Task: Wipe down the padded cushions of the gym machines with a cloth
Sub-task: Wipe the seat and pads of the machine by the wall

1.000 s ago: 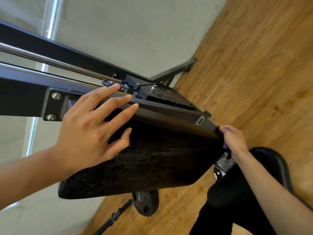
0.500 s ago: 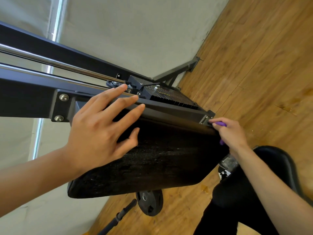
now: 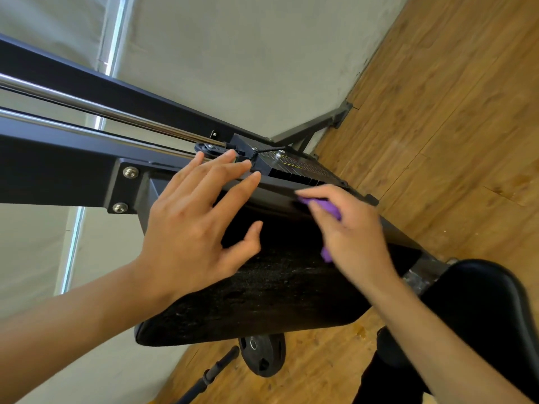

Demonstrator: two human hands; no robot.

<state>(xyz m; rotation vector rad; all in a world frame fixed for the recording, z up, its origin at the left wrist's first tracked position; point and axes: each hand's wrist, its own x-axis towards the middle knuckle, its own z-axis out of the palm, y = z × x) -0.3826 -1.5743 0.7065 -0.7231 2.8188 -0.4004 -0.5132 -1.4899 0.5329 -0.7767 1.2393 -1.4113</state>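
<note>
A purple cloth [image 3: 323, 207], bunched in the curled fingers of the right hand [image 3: 350, 228], presses against the upper edge of a black padded cushion [image 3: 277, 284]. The left hand [image 3: 198, 217], fingers straight and spread, steadies the pad. Wiping looks underway, with the speckled lower face and a 2nd cushion [image 3: 478, 301] seemingly left. Around them: dark steel frame [image 3: 58, 167], wooden floor [image 3: 452, 112], 1 weight plate [image 3: 262, 354], pale wall [image 3: 233, 53].

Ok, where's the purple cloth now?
In the head view, right of centre, the purple cloth is gripped in the right hand against the upper edge of the black pad, just right of the left hand.
</note>
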